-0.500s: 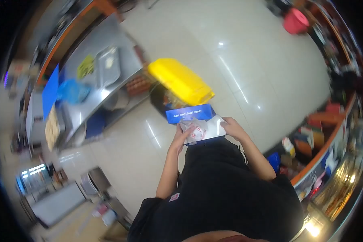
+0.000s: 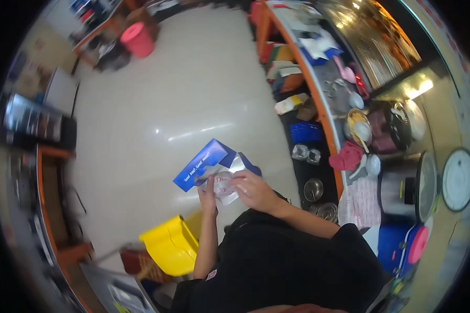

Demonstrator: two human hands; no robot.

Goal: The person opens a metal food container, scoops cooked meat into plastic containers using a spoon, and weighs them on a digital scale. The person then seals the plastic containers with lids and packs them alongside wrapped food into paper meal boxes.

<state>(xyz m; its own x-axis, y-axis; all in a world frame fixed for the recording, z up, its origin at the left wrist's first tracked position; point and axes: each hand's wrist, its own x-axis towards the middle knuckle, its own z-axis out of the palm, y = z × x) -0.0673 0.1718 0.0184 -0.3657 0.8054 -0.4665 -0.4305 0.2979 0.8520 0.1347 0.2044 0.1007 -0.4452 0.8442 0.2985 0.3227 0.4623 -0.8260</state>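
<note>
A blue cardboard box with white lettering on its raised flap is held in front of my body, open. Inside it lies white paper with red print, bunched around something that I cannot see. My left hand grips the near left side of the box, with the thumb beside the paper. My right hand is over the right side of the box, its fingers bent together at the paper's edge. A pale side flap stands up just beyond those fingers.
To the right runs a counter with an orange edge, carrying a pink cloth, a ladle, bowls and a large pot. A yellow bin lid is close on my left. A pink bucket stands on the far floor.
My body has turned right, bringing the counter alongside and the yellow lid to the near left. My right hand has shifted from the box's right edge onto the printed paper.
</note>
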